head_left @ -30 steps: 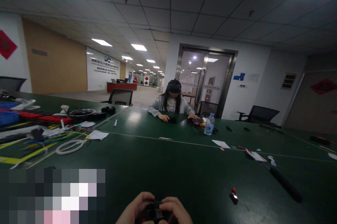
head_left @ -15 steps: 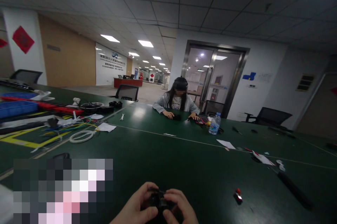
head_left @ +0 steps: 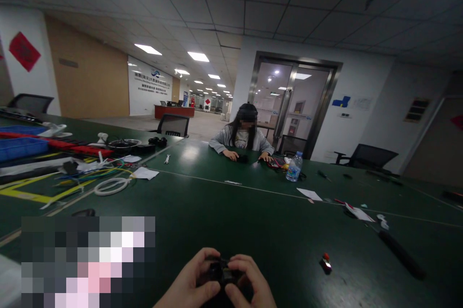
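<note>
At the bottom edge of the head view, my left hand (head_left: 191,281) and my right hand (head_left: 249,281) are curled together round a small black part (head_left: 220,273), just above the dark green table (head_left: 231,221). Both hands have their fingers closed on it. Most of the part is hidden by my fingers. A small red and black piece (head_left: 326,262) lies on the table to the right of my right hand.
A person (head_left: 243,137) sits across the table with both hands on it, beside a water bottle (head_left: 293,167). Cables and a white ring (head_left: 111,186) lie at the left near blue bins (head_left: 20,146). A long black tool (head_left: 400,252) lies at the right. Paper slips (head_left: 310,194) are scattered about.
My hands stay closed on the black part with only slight shifts. The view has tilted a little downward and turned, so more of my hands shows.
</note>
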A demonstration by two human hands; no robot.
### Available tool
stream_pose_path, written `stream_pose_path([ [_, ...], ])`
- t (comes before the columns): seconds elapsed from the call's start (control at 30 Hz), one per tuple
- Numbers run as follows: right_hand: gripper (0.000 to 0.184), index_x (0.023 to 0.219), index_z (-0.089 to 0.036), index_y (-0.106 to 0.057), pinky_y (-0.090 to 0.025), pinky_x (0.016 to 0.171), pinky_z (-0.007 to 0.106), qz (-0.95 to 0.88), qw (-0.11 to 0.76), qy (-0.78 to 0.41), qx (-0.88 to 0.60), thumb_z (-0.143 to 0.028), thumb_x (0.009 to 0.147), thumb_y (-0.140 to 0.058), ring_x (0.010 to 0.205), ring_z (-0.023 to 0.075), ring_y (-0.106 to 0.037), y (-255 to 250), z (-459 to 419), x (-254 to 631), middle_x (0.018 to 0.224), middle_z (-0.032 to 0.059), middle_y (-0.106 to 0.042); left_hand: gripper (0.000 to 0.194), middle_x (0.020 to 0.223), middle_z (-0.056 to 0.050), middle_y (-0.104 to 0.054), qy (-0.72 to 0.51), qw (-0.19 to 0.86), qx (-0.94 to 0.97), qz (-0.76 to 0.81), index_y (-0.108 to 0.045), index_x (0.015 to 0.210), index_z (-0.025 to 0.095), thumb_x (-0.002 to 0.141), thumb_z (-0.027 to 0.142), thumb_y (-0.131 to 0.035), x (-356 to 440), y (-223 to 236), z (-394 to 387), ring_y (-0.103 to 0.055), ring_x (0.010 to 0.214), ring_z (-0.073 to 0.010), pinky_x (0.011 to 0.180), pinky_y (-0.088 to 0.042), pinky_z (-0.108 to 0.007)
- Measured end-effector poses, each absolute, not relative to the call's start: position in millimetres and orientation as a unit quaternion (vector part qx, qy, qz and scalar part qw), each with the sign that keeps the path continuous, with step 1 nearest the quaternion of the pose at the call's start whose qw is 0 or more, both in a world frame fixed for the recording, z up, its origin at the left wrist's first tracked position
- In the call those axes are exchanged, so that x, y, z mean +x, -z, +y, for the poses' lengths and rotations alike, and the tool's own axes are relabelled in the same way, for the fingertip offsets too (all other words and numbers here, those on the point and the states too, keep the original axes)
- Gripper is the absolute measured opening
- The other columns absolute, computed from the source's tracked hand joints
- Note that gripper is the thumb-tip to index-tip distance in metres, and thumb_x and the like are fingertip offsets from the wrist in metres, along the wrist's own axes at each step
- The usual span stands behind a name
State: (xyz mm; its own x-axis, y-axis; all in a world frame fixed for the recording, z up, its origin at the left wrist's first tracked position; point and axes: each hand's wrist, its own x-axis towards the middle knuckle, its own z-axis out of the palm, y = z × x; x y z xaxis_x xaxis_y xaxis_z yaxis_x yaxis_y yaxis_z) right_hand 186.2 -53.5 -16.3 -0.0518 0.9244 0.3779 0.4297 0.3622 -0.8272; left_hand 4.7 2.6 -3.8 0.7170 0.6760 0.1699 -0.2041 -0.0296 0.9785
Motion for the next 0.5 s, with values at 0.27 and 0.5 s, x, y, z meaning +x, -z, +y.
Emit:
stream_pose_path([
  [0.27,0.021,0.099,-0.026,-0.06,-0.05,0.07,0.029,-0.674,0.483,-0.269,-0.49,-0.03,0.078,-0.058,0.087,0.0217,-0.061,15.1,-54.3,186.5,0.109,0.0085,-0.057,0.053,0.101,-0.007,-0.063,-0.324,0.688,0.624,0.181,-0.043,0.109,0.024,0.067,0.045,-0.069,5.5,2.2,0.2,-0.058,0.098,-0.0283,0.082,-0.037,-0.041],
  [0.5,0.031,0.094,-0.025,-0.061,-0.049,0.065,0.029,-0.653,0.528,-0.26,-0.476,-0.05,0.077,-0.055,0.083,0.022,-0.061,22.4,-51.6,180.7,0.105,0.009,-0.057,0.048,0.1,-0.005,-0.064,-0.323,0.695,0.621,0.166,-0.045,0.106,0.025,0.069,0.046,-0.067,4.4,0.4,-0.2,-0.057,0.098,-0.0264,0.081,-0.037,-0.039],
])
